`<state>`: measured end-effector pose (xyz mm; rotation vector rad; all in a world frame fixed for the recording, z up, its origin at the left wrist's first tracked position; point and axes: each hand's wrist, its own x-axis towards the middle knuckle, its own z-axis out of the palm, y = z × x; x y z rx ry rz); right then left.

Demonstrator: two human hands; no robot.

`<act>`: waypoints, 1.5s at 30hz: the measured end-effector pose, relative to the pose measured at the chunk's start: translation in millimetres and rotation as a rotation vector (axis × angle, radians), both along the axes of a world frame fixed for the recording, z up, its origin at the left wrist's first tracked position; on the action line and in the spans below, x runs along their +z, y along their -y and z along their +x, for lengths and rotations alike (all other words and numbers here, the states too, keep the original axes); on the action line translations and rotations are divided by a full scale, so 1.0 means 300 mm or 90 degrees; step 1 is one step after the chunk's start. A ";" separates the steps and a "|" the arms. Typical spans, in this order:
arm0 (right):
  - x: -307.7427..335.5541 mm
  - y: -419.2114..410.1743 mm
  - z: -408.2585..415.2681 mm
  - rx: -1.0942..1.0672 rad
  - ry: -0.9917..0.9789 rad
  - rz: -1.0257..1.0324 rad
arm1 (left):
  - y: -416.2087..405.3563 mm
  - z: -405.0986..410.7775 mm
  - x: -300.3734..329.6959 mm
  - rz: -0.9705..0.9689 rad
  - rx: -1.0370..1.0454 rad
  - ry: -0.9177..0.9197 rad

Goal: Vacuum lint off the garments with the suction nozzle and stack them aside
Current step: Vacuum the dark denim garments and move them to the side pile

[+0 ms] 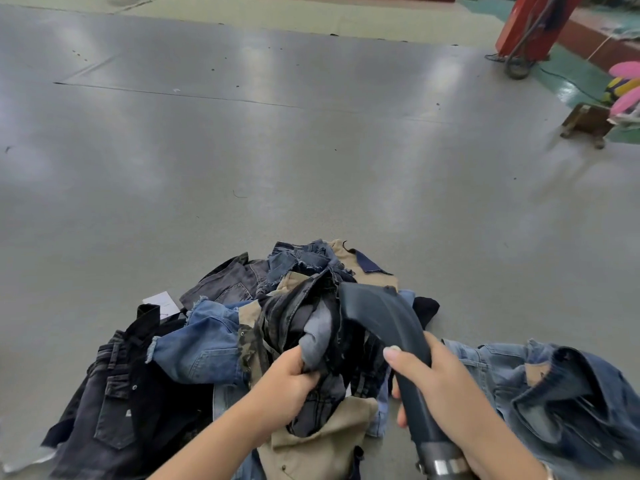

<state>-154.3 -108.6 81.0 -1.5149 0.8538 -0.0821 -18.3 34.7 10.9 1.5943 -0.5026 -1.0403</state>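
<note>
Left hand [289, 393] grips bunched dark denim [311, 327]; right hand [440, 386] holds the suction nozzle [381, 313], its mouth seemingly buried among the garments [207, 344] heaped on the floor [242, 150].

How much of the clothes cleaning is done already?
Maybe a little: a light denim jacket lies apart on the right, though it's unclear if it has been vacuumed. In hand now: the left hand grips a dark garment pulled up from the pile, and the right hand holds the nozzle against it. Left: most of the pile, still jumbled.
</note>
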 end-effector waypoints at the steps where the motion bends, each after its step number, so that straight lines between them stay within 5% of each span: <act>1: 0.001 0.009 0.002 -0.018 0.000 -0.004 | 0.005 -0.003 0.007 -0.009 0.024 -0.018; 6: 0.020 0.020 -0.040 -0.030 0.038 0.016 | 0.021 0.028 0.035 -0.147 0.270 -0.280; 10: 0.025 -0.033 -0.077 0.031 0.043 0.046 | 0.029 0.067 0.071 -0.178 0.395 -0.380; 16: -0.014 -0.088 -0.066 0.126 -0.009 -0.025 | 0.011 0.077 0.056 -0.078 0.372 -0.517; 25: 0.022 -0.051 -0.042 0.019 0.030 0.074 | 0.012 0.055 0.044 -0.095 0.286 -0.551; 35: 0.018 -0.103 -0.061 0.084 0.023 0.039 | 0.012 0.067 0.033 -0.148 0.307 -0.563; 41: 0.000 -0.142 -0.052 0.117 -0.006 -0.020 | 0.006 0.066 0.038 -0.096 0.338 -0.506; 45: 0.007 -0.096 -0.046 0.043 0.014 0.072 | 0.002 0.055 0.038 -0.156 0.347 -0.407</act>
